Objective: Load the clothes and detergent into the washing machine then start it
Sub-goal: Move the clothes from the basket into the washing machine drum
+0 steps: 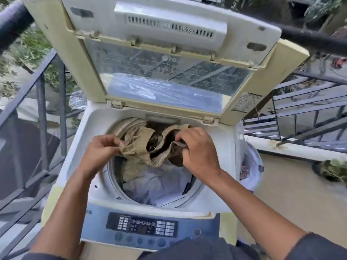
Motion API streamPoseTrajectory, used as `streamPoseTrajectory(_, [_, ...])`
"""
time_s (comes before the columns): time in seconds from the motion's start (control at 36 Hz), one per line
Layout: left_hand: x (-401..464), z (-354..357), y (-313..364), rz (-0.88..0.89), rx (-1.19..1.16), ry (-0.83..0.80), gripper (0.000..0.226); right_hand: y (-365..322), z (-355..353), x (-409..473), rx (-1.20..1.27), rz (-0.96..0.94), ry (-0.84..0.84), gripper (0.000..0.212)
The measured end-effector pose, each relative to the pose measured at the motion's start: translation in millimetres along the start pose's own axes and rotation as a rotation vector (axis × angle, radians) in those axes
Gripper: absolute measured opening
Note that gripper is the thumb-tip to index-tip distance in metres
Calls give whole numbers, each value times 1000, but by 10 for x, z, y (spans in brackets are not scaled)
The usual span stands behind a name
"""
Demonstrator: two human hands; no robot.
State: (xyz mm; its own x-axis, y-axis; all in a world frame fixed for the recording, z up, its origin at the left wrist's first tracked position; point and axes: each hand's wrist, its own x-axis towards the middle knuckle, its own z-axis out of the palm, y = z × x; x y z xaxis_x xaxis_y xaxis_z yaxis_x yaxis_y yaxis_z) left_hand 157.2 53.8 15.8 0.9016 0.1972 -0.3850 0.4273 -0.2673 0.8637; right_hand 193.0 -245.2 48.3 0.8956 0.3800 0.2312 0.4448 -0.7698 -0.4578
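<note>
A top-loading washing machine (71,166) stands in front of me with its lid (169,59) folded up and back. Over the open drum I hold a khaki garment (139,145) by its waistband. My left hand (101,151) grips the left side of the cloth. My right hand (197,149) pinches the right side. Beneath the khaki garment, a pale white-lilac cloth (157,184) lies inside the drum. The control panel (142,227) with its buttons runs along the machine's near edge. No detergent is in view.
A white laundry basket (251,166) with some clothes stands close to the machine's right side. A dark metal railing (43,109) borders the left. More railing and stairs (304,113) run at the right. A potted plant (334,169) sits on the beige floor.
</note>
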Motion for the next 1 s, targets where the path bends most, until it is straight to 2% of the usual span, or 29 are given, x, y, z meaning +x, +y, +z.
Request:
streamPoseTrajectory(0.06, [7, 23, -59, -100, 329, -101, 36, 24, 89, -93, -113, -31, -270, 49])
streamPoseTrajectory(0.11, [-33, 78, -89, -208, 601, -215, 24, 34, 172, -177, -206, -2, -627, 47])
streamPoseTrajectory(0.17, [-98, 160, -106, -247, 666, -242, 23, 32, 224, -244, -226, 89, -954, 43])
streamPoseTrajectory(0.19, [-136, 207, -112, -252, 649, -239, 23, 34, 238, -279, -219, 125, -1047, 43])
streamPoseTrajectory(0.25, [-207, 293, -128, -253, 609, -234, 24, 42, 254, -347, -192, 158, -1103, 44])
streamPoseTrajectory(0.44, [-420, 537, -75, -164, 598, -289, 26, 134, 133, -447, -84, 201, -944, 46])
streamPoseTrajectory(0.64, [-639, 989, 252, 7, 499, -336, 24, 281, -137, -573, 57, 329, -661, 33])
streamPoseTrajectory(0.86, [-760, 1577, 689, 171, 469, -408, 23, 653, -602, -926, 187, 442, -324, 30])
streamPoseTrajectory(1.0, [-762, 1987, 1076, 259, 400, -462, 22, 1099, -904, -1217, 309, 612, -120, 27])
